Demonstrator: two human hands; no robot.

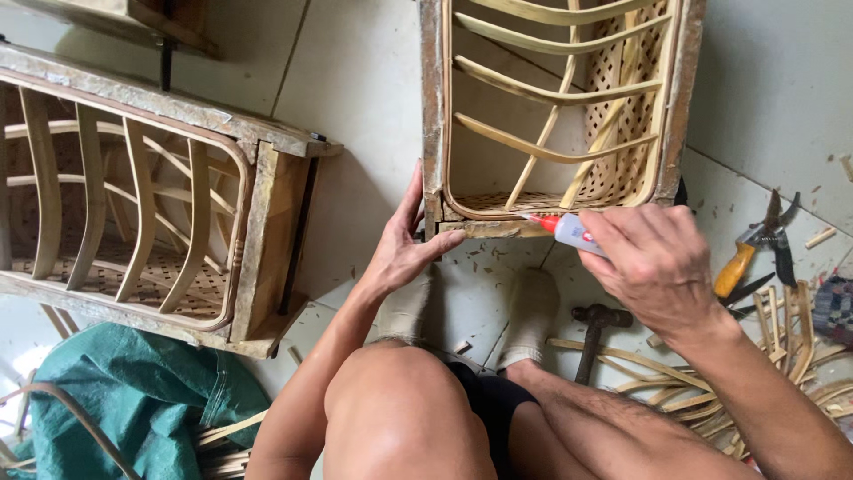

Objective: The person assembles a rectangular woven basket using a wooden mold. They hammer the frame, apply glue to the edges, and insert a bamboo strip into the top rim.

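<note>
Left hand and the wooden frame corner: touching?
Touching. The head view shows the left hand pressed flat against the wooden frame at its lower corner, thumb lying along the bottom rail.

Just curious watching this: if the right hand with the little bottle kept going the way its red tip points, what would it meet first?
Probably the wooden frame's bottom rail: the right hand aims the glue bottle leftward, its tip nearly there.

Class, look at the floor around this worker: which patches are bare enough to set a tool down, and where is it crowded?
Bare tile lies between the two wooden frames, the left frame and the one the left hand steadies. More shows at top right. It is crowded at lower right, among the hammer, pliers and rattan strips.
</note>
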